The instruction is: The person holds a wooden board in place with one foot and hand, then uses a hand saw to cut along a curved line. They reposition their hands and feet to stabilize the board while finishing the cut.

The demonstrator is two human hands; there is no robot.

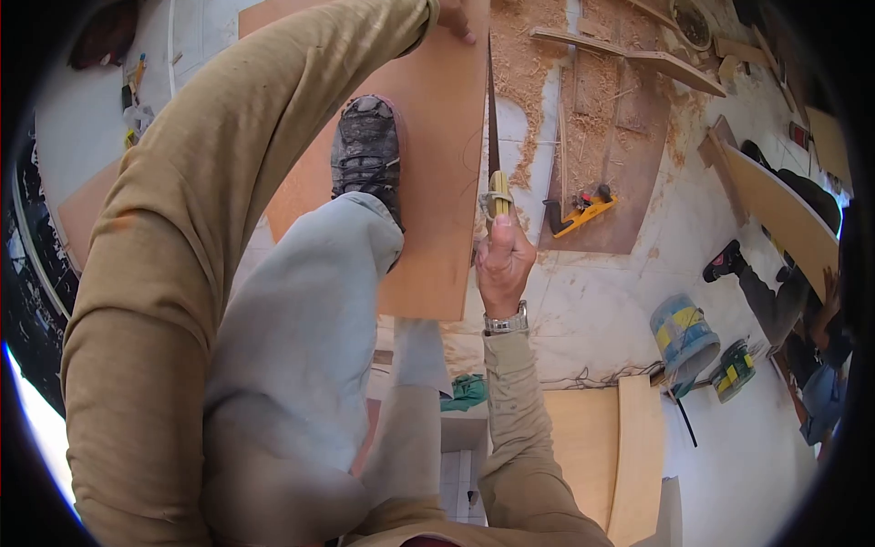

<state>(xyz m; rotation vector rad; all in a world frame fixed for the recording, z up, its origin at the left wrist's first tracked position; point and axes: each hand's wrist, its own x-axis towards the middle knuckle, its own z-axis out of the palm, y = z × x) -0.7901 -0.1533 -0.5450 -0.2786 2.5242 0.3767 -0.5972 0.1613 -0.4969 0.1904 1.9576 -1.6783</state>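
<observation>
The hand plane (585, 216) is yellow, black and red.

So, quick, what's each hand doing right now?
Left hand: at the wooden board, only partly visible; open or closed can't be told.
Right hand: closed around the handsaw handle.

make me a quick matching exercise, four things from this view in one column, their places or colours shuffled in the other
1. hand plane
2. saw
3. larger bucket
4. shoe

A. blue with yellow patches
B. on top of the wide board
C. on the brown sheet, near wood shavings
D. gripped in the right hand

Pairs: 1-C, 2-D, 3-A, 4-B
</observation>
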